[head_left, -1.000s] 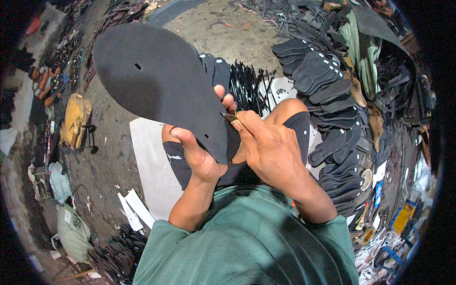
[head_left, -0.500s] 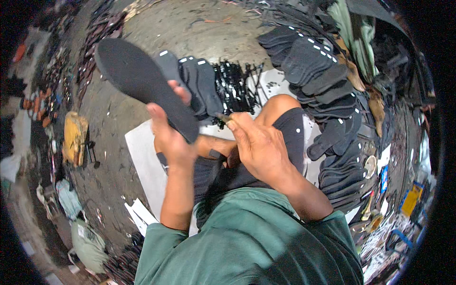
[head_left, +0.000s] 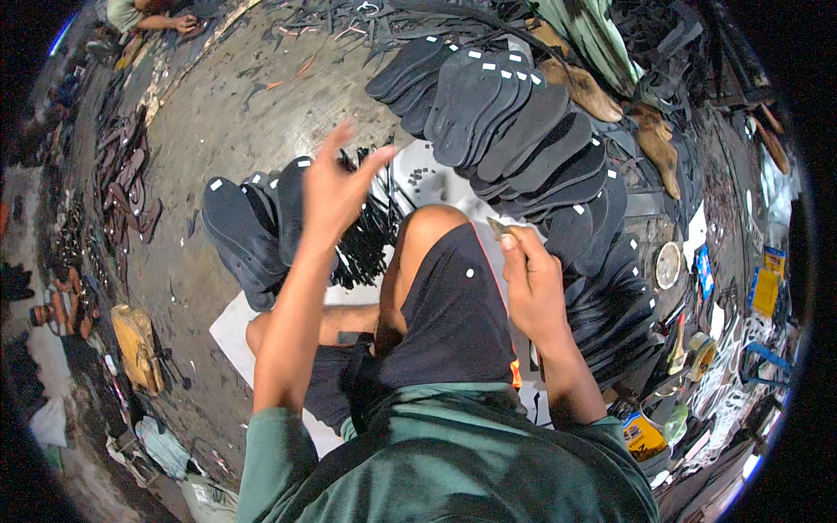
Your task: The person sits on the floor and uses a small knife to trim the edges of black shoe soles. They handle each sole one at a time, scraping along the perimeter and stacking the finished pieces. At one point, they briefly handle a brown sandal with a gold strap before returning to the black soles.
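My left hand [head_left: 336,196] is raised with thumb and fingers spread, empty, over a bundle of thin black strips [head_left: 362,248]. Between the thumb and fingers of my right hand [head_left: 534,283] is a small pointed tool [head_left: 499,228]; most of its body is hidden by the grip. Left of the strips lie black shoe soles [head_left: 231,218] with white tags. A larger overlapping row of black soles [head_left: 466,113] curves down my right side, close to the right hand. Small black squares [head_left: 421,177] lie on a white sheet [head_left: 228,327] beyond my raised knee.
Wooden foot forms [head_left: 582,90] rest behind the right-hand soles. A round tin [head_left: 669,264] and a yellow packet [head_left: 643,436] are farther right. At left are a worn yellow block [head_left: 135,344] and brown straps [head_left: 122,179]. Another person's hand [head_left: 183,23] shows at the top left.
My left hand has let go of the black sole it held up and is now open. My right hand has drawn back to the right with the pointed tool. The view has turned rightward.
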The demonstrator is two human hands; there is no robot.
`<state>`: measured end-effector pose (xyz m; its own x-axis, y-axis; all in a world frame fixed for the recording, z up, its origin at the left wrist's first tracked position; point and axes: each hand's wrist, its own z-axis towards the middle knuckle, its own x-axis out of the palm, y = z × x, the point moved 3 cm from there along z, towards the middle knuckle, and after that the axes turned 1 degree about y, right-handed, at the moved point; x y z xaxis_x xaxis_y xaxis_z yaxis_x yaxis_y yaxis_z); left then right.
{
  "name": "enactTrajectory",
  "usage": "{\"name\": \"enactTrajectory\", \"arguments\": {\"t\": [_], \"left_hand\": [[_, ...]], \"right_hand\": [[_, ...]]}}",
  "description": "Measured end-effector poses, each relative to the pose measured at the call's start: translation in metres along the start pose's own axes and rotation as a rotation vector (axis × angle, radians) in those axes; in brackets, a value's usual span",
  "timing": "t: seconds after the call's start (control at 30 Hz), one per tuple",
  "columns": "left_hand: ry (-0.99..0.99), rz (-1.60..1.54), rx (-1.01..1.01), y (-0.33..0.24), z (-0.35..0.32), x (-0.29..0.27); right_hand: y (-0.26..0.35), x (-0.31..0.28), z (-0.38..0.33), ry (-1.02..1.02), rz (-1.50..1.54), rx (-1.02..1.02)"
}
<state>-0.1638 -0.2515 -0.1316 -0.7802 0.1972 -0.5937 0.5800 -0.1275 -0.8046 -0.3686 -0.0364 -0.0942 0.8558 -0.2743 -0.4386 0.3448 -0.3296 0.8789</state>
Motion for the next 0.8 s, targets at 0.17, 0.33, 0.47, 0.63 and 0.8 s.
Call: {"name": "enactTrajectory", "arguments": {"t": [0.17, 0.33, 0.47, 0.63, 0.8], "left_hand": [[0.279, 0.094, -0.012, 0.017, 0.088, 0.178], [0.239, 0.333, -0.034, 0.007, 0.101, 0.229], [0.103, 0.436, 0.137, 0.001, 0.104, 0.215], [0.391, 0.398, -0.063, 0.021, 0.113, 0.213], [0.287, 0.28, -0.073, 0.027, 0.121, 0.201]], "right_hand": [[-0.017, -0.018, 0.017, -0.003, -0.016, 0.057], [-0.054, -0.037, 0.017, -0.079, 0.021, 0.166], [-0.08, -0.039, 0.021, -0.076, 0.048, 0.203], [-0.068, -0.031, 0.034, -0.055, 0.087, 0.174], [-0.067, -0.031, 0.031, -0.067, 0.146, 0.183]]}}
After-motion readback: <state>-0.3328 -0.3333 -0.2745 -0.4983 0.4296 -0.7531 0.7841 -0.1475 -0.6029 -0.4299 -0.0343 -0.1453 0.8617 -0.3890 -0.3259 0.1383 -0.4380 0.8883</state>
